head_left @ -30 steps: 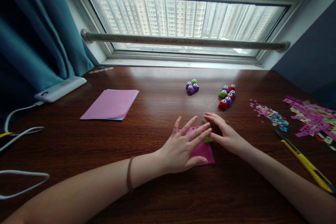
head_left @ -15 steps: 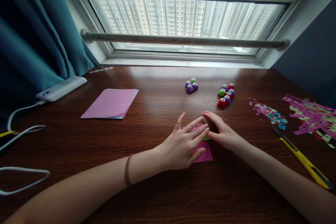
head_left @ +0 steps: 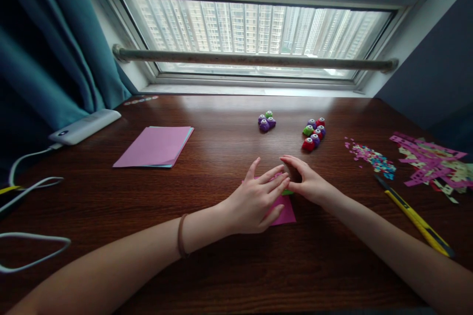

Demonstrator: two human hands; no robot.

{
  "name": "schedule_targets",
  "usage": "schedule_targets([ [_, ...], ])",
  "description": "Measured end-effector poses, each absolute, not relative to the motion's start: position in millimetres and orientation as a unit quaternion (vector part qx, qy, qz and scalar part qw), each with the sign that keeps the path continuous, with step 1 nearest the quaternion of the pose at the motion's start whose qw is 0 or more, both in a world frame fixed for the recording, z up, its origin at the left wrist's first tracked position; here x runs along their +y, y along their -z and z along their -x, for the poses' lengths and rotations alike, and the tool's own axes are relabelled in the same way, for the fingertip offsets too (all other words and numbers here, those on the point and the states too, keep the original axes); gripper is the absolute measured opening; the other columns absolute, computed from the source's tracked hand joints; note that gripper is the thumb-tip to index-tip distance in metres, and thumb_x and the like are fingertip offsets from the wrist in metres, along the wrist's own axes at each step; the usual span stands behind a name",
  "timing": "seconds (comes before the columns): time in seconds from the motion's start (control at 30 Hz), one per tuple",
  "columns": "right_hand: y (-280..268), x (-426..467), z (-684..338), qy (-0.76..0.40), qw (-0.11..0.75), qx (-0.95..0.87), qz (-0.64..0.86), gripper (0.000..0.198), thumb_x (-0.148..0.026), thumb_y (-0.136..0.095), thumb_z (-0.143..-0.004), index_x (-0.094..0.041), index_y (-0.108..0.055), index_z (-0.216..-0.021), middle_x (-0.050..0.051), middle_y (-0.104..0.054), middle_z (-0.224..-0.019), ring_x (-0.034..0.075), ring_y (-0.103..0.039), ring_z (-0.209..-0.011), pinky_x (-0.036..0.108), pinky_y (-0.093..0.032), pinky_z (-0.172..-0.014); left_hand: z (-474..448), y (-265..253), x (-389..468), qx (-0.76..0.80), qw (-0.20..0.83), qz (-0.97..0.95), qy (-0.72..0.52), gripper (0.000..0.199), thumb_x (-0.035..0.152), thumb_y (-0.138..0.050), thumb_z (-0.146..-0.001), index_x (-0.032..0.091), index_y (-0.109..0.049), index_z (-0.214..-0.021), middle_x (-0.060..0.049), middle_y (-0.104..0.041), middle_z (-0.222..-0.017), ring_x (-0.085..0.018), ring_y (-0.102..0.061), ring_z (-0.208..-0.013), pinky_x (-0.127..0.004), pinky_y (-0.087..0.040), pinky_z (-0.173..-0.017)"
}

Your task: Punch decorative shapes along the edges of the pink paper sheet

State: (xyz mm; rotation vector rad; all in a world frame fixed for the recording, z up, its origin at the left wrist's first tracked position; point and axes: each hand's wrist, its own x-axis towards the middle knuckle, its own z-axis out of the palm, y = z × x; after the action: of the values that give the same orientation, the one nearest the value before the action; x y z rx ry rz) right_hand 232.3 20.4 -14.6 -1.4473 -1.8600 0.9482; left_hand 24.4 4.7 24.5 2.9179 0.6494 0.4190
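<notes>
A pink sheet of paper [head_left: 284, 212] lies on the desk in front of me, partly covered by my left hand [head_left: 256, 202]. That hand is spread flat over the paper, fingers pointing right and fingertips close to my right hand's. My right hand [head_left: 305, 179] curves its thumb and fingers around a small green craft punch [head_left: 287, 192]. Only a green edge of it shows; the fingers hide the rest. Behind the hands stand small craft punches with white round tops: a purple and green group [head_left: 266, 122] and a red, purple and green group [head_left: 314, 134].
A stack of pink and blue paper [head_left: 155, 146] lies to the left. To the right are paper confetti [head_left: 373, 157], punched paper strips [head_left: 428, 157] and a yellow utility knife [head_left: 417, 219]. A white power bank [head_left: 86, 126] with cables sits by the curtain.
The view has shifted slightly, so the things on the right appear a little further left. Both hands keep nearly the same pose over the pink paper.
</notes>
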Motion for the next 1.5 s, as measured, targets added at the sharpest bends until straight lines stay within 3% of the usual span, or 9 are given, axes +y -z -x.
schedule_targets([
  [0.27, 15.9, 20.8, -232.0, -0.341, 0.303, -0.7, 0.55, 0.057, -0.034, -0.064, -0.065, -0.018, -0.05, -0.118, 0.012, -0.04, -0.133, 0.026, -0.033, -0.128, 0.044, -0.024, -0.109, -25.2, -24.1, 3.9, 0.216, 0.042, -0.965, -0.146, 0.046, 0.029, -0.039, -0.089, 0.009, -0.041, -0.13, -0.014, -0.043, -0.136, -0.025, -0.024, -0.134, -0.056, 0.003, -0.109],
  [0.6, 14.1, 16.0, -227.1, -0.366, 0.306, -0.692, 0.542, 0.046, -0.033, -0.061, -0.067, -0.017, -0.051, -0.109, 0.011, -0.038, -0.133, 0.024, -0.032, -0.127, 0.042, -0.023, -0.109, -23.5, -19.4, 3.5, 0.22, 0.066, -0.963, -0.14, 0.048, 0.028, -0.034, -0.09, 0.009, -0.034, -0.134, -0.014, -0.039, -0.138, -0.022, -0.016, -0.137, -0.055, 0.016, -0.105],
  [0.83, 4.2, 11.9, -228.3, -0.443, 0.311, -0.655, 0.527, 0.056, -0.037, -0.061, -0.069, -0.016, -0.046, -0.119, 0.011, -0.028, -0.141, 0.023, -0.023, -0.133, 0.04, -0.022, -0.11, -21.0, -10.5, 4.0, 0.231, 0.085, -0.96, -0.135, 0.053, 0.027, -0.035, -0.091, 0.011, -0.021, -0.14, -0.008, -0.026, -0.146, -0.024, -0.009, -0.138, -0.057, 0.001, -0.108],
  [1.0, 3.3, 11.2, -231.8, -0.464, 0.344, -0.63, 0.519, 0.053, -0.042, -0.065, -0.071, -0.019, -0.051, -0.117, 0.008, -0.034, -0.139, 0.022, -0.032, -0.129, 0.037, -0.027, -0.108, -18.8, -8.9, 4.1, 0.242, 0.061, -0.958, -0.141, 0.059, 0.029, -0.039, -0.09, 0.007, -0.018, -0.141, -0.011, -0.02, -0.148, -0.026, -0.006, -0.138, -0.055, -0.006, -0.109],
  [1.1, -1.0, 12.8, -236.4, -0.462, 0.338, -0.641, 0.511, 0.053, -0.044, -0.07, -0.068, -0.019, -0.054, -0.112, 0.008, -0.044, -0.131, 0.022, -0.042, -0.121, 0.036, -0.032, -0.105, -17.4, -6.6, 3.9, 0.253, 0.052, -0.956, -0.138, 0.062, 0.034, -0.042, -0.089, 0.005, -0.02, -0.14, -0.013, -0.022, -0.147, -0.027, -0.007, -0.137, -0.054, -0.008, -0.11],
  [1.23, -12.9, 11.2, -239.7, -0.355, 0.248, -0.751, 0.498, 0.041, -0.037, -0.076, -0.062, -0.018, -0.063, -0.096, 0.005, -0.059, -0.103, 0.021, -0.052, -0.099, 0.035, -0.041, -0.091, -16.8, -4.0, 3.8, 0.263, 0.052, -0.953, -0.14, 0.062, 0.036, -0.043, -0.089, 0.003, -0.025, -0.138, -0.015, -0.025, -0.145, -0.028, -0.01, -0.137, -0.05, -0.01, -0.111],
  [1.33, -18.2, 7.2, -237.9, -0.297, 0.215, -0.788, 0.495, 0.028, -0.028, -0.075, -0.065, -0.018, -0.065, -0.089, 0.004, -0.06, -0.091, 0.019, -0.052, -0.089, 0.032, -0.042, -0.082, -17.5, -3.4, 4.1, 0.266, 0.064, -0.953, -0.128, 0.064, 0.04, -0.044, -0.088, 0.004, -0.026, -0.137, -0.015, -0.029, -0.144, -0.028, -0.012, -0.136, -0.049, -0.01, -0.111],
  [1.5, -17.9, 5.9, -237.6, -0.321, 0.223, -0.783, 0.483, 0.015, -0.021, -0.068, -0.072, -0.017, -0.066, -0.086, 0.002, -0.06, -0.085, 0.013, -0.056, -0.079, 0.025, -0.045, -0.073, -18.4, -3.8, 4.1, 0.272, 0.089, -0.953, -0.096, 0.064, 0.044, -0.042, -0.089, 0.007, -0.026, -0.138, -0.014, -0.033, -0.142, -0.029, -0.016, -0.135, -0.049, -0.013, -0.111],
])
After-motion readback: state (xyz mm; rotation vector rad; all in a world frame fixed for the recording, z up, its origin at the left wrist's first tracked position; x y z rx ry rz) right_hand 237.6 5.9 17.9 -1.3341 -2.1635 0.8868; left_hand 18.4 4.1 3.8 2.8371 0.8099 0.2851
